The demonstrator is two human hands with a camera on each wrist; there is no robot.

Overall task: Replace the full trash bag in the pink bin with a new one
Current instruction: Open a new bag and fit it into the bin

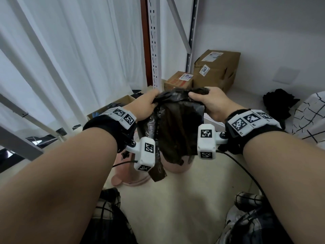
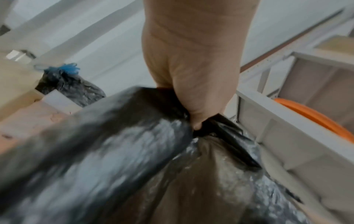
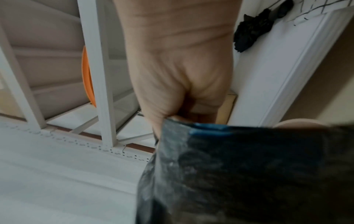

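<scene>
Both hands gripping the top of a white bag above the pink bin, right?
Not quite: the bag is black, not white, as the head view shows. The left hand and right hand do both grip its top above the pink bin.

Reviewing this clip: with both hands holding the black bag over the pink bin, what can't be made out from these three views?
- Pink bin interior: head view, covered by the black bag.
- Bag contents, if any: all views, film opaque or blurred.
- Left hand fingertips: left wrist view, buried in bag folds.
- Right hand fingertips: right wrist view, behind the bag's edge, motion-blurred.
- Bin base: head view, partly behind a wrist camera.
</scene>
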